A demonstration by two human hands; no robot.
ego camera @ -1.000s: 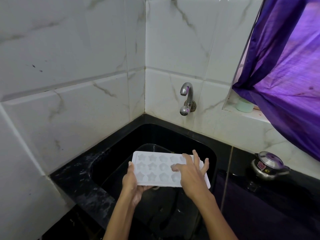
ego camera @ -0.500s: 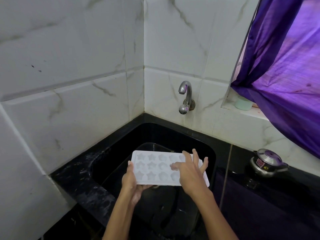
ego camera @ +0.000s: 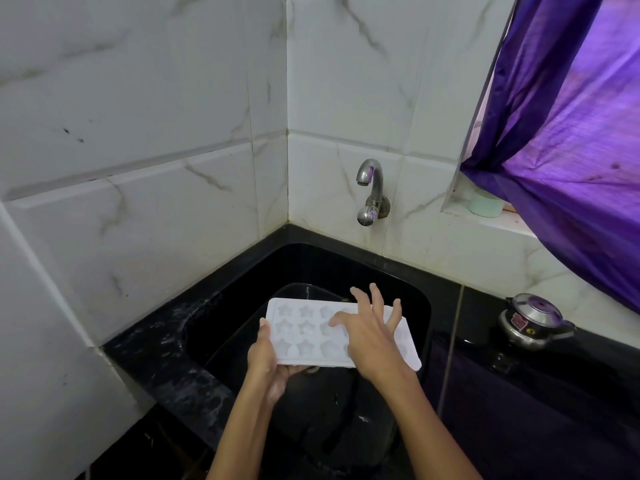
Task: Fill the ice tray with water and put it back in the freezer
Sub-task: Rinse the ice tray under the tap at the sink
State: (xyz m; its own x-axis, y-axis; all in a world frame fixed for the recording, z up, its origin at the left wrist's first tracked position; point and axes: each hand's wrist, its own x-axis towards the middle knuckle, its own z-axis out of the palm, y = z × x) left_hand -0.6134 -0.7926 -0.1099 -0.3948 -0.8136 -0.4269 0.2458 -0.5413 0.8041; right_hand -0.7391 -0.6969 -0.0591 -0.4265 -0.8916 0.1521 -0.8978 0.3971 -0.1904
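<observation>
A white ice tray (ego camera: 304, 336) with star-shaped cells is held flat over the black sink (ego camera: 420, 306). My left hand (ego camera: 268, 362) grips its near left corner, thumb on the rim and fingers underneath. Over the tray's right half lies my right hand (ego camera: 372, 336), fingers spread, hiding several cells. A chrome tap (ego camera: 370, 188) juts from the tiled wall above and behind the tray; no water runs from it. I cannot tell whether the cells hold water.
White marble tiles (ego camera: 145, 202) close in the corner on the left and behind. A black counter (ego camera: 162, 362) rims the sink. A steel pressure cooker (ego camera: 531, 320) stands on the counter at right, below a purple curtain (ego camera: 571, 150). A pale green container (ego camera: 485, 202) sits on the window ledge.
My right hand has lifted slightly and spread its fingers wider over the tray. The tray and my left hand have stayed almost still.
</observation>
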